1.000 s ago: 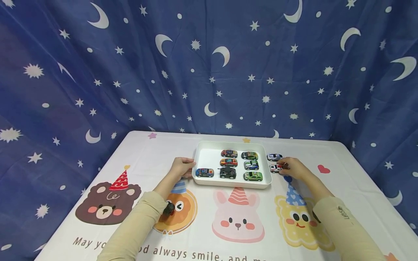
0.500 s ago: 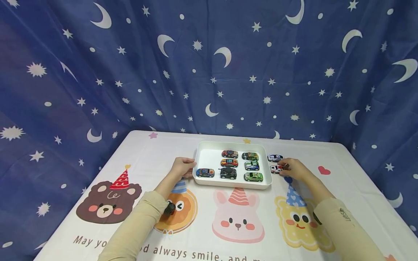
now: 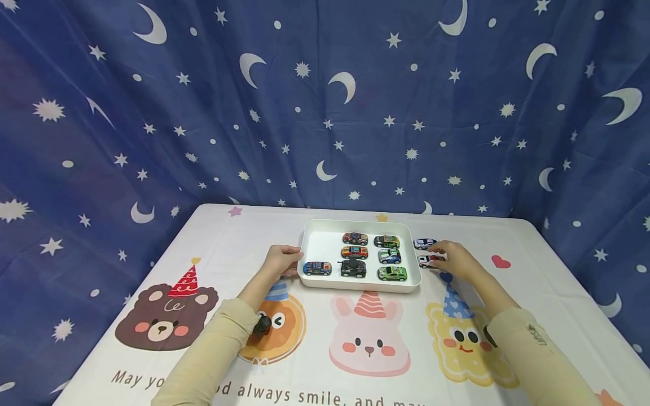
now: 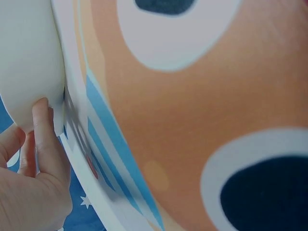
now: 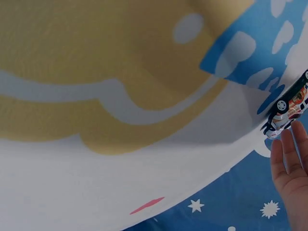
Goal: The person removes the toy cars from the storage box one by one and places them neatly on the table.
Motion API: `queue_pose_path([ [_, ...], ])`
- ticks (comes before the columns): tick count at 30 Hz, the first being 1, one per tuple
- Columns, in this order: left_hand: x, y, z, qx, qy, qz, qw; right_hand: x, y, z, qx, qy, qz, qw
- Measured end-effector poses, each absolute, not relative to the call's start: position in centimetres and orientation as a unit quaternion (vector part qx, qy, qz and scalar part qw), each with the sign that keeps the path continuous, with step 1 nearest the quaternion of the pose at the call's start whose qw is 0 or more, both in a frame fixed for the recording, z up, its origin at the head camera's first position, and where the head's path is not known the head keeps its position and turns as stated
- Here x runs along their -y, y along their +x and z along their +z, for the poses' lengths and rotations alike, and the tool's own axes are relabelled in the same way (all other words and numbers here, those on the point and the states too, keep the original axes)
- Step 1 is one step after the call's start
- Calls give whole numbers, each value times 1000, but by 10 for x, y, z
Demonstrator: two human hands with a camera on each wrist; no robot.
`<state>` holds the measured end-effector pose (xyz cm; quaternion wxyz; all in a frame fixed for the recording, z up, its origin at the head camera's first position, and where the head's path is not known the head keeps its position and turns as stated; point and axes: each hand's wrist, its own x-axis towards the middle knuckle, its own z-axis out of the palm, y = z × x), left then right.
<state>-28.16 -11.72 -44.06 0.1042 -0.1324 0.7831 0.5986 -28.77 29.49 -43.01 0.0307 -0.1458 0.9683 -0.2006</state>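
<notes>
My left hand (image 3: 280,260) holds the left edge of a shallow white tray (image 3: 361,286); in the left wrist view its fingers meet the tray's outer wall (image 4: 31,57). Inside the tray are several small toy cars, among them a black one (image 3: 352,269) and a blue one (image 3: 317,268). Just off the tray's right side, my right hand (image 3: 459,261) reaches over a red-and-white toy car (image 3: 425,261). Its fingers look straight in the right wrist view, against the end of that toy car (image 5: 294,101). The thumb is hidden there. Behind it stands a white-and-blue toy car (image 3: 424,243).
A white tablecloth (image 3: 284,225) printed with cartoon animals covers the table. At the back hangs a dark blue curtain (image 3: 284,113) with moons and stars. The upper left part of the tray shows its bare bottom. A green car (image 3: 392,274) sits by the tray's front right corner.
The fingers of my right hand have spread slightly, reaching farther toward the white-and-blue car. My left hand, the tray and the cars keep their places; the head view shifts slightly.
</notes>
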Motion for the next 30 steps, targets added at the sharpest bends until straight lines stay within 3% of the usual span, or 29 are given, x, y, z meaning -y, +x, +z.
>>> queue_pose_path([
  [18,117,-283,-441,-784,-143,595,109,-274,-281,-419,-948,-170,-262,-60],
  [30,118,-282,-440,-776,-142,604,114,-245,-272,-408,-937,-171,-296,-69],
])
